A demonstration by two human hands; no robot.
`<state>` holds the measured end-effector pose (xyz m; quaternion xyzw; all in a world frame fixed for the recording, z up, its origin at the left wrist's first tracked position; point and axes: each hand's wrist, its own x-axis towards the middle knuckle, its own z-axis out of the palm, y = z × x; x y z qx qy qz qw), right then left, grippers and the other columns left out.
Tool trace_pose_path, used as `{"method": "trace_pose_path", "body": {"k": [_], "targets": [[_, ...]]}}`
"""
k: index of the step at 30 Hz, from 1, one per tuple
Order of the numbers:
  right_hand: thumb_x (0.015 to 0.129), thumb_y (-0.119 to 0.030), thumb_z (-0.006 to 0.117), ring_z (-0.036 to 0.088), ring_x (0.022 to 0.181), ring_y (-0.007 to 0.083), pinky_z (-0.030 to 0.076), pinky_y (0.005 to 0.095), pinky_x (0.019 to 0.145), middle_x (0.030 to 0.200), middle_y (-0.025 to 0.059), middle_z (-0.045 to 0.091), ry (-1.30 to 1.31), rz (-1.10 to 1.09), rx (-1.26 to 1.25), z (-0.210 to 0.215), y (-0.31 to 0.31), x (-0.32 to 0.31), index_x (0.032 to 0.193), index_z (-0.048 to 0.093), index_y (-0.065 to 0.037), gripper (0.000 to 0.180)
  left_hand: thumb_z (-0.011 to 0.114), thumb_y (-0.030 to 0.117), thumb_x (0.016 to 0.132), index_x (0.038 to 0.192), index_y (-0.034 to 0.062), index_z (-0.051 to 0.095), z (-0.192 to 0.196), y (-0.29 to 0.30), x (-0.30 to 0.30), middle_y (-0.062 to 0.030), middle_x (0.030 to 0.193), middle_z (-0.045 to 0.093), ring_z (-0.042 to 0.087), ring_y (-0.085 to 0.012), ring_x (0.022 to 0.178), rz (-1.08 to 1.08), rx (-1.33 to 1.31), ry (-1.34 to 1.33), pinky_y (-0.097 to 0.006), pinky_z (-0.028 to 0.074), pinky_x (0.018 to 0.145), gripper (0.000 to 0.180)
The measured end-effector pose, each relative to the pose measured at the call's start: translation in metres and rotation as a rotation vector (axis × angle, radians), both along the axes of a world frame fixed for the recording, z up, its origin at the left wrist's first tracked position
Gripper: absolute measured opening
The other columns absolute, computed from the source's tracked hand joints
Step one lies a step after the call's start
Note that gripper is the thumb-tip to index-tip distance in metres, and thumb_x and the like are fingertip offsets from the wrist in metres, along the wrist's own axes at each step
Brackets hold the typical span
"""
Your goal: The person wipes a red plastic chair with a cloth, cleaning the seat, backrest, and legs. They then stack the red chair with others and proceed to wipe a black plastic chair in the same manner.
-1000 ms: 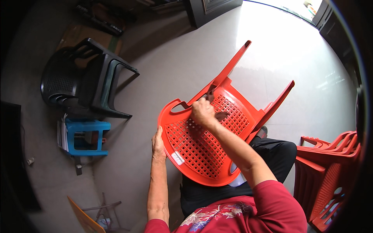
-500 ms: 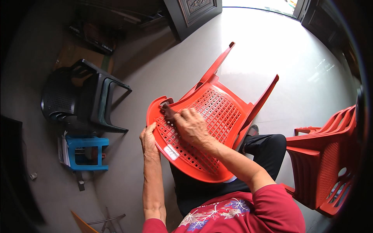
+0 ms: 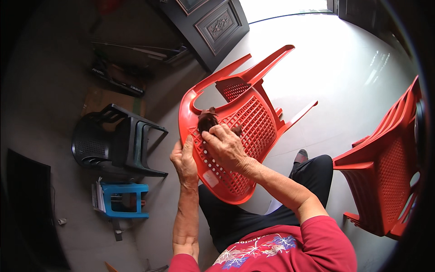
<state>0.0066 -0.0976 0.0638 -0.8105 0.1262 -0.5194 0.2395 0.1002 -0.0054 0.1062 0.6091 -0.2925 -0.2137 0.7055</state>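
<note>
A red plastic armchair (image 3: 258, 120) with a perforated backrest is tilted back over my knees, its legs pointing away from me. My left hand (image 3: 185, 161) grips the left rim of the backrest, thumb on the front face and the other fingers mostly hidden behind. My right hand (image 3: 225, 147) is closed on a dark brown cloth (image 3: 207, 120), pressed against the perforated panel near its left edge. Part of the cloth sticks out beyond my fingers. A pale label (image 3: 210, 178) sits on the lower part of the backrest.
Stacked red chairs (image 3: 385, 172) stand at the right. To the left are black stacked chairs (image 3: 120, 140), a blue stool (image 3: 124, 199) and a dark flat panel (image 3: 34, 204). A carved dark door (image 3: 217, 25) stands ajar at the far side, beside a bright doorway.
The chair has turned and tipped, so more of its seat side and legs show. My right hand has moved slightly with the cloth, which bunches differently. The head view has shifted.
</note>
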Motion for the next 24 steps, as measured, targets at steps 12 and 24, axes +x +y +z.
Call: {"method": "trace_pose_path", "body": {"k": [12, 24], "targets": [[0.077, -0.019, 0.063, 0.054, 0.085, 0.0307, 0.050, 0.0392, 0.065, 0.087, 0.0132, 0.054, 0.194, -0.141, 0.198, -0.017, 0.039, 0.031, 0.088, 0.057, -0.004, 0.020, 0.061, 0.021, 0.093, 0.109, -0.0008, 0.057, -0.083, 0.107, -0.097, -0.0021, 0.098, 0.062, 0.053, -0.0101, 0.087, 0.168, 0.166, -0.094, -0.026, 0.043, 0.081, 0.027], [0.072, -0.020, 0.072, 0.055, 0.080, 0.0252, 0.037, 0.0384, 0.071, 0.085, 0.0067, 0.054, 0.315, 0.298, 0.242, -0.057, 0.066, -0.034, 0.115, 0.051, -0.016, 0.048, 0.059, 0.032, 0.093, 0.120, 0.0001, 0.051, -0.116, 0.148, -0.098, -0.0078, 0.118, 0.056, 0.051, -0.0147, 0.106, -0.029, 0.204, 0.000, -0.032, 0.039, 0.095, 0.043]]}}
